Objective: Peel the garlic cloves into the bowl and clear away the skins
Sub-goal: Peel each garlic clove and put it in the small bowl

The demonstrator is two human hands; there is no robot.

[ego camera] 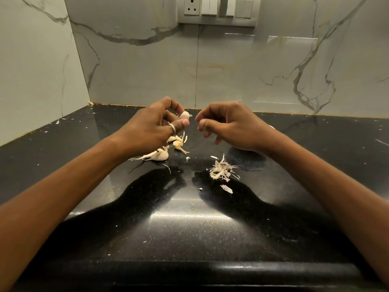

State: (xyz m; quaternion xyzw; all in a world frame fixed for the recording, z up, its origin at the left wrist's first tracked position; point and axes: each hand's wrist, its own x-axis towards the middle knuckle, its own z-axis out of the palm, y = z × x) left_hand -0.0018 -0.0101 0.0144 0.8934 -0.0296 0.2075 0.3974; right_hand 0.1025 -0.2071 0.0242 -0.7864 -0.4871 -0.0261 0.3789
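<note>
Pale garlic clove (185,116): we pinch it in our left hand (147,127) for peeling; right hand (229,125) curls just beside, contents unclear.

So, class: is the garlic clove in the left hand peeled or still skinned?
Mostly peeled: the garlic clove pinched by the left hand shows smooth pale flesh, one skin flake at its tip. Hidden side: cannot tell.

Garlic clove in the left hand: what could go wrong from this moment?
The left hand holds the garlic clove only at its fingertips above the counter; it might slip and drop among the skins. Also, small skin flakes lie scattered to the left wall, so clearing could miss some.
</note>
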